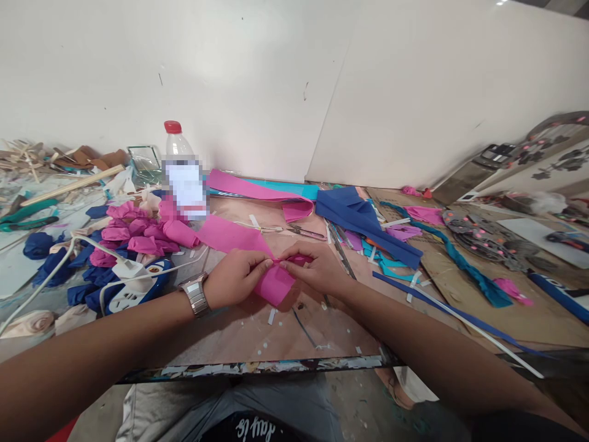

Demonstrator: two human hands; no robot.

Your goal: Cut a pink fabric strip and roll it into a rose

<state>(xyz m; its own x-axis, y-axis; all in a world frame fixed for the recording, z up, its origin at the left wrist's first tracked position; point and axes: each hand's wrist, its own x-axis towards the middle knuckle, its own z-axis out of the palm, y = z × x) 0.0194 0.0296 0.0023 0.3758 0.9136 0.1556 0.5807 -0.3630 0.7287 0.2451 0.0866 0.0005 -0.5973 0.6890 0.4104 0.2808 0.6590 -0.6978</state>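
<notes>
A wide pink strip (pixel 237 234), of paper or thin fabric, runs from the pink pile toward my hands. My left hand (pixel 237 274), with a metal-banded watch on its wrist, pinches the strip between thumb and fingers. Close against it, my right hand (pixel 317 268) grips the same strip, its fingertips almost touching the left thumb. The strip is gathered where the fingers meet, and its loose end (pixel 276 285) hangs below them over the table. Part of the strip is hidden behind my fingers.
Crumpled pink rosettes (pixel 133 227) and dark blue ones lie left, by a power strip (pixel 138 288) with a white cable. A bottle (pixel 178 144) with a phone before it stands behind. Blue strips (pixel 363 215), scissors (pixel 306 231) and cardboard (pixel 442 282) lie across the back and right.
</notes>
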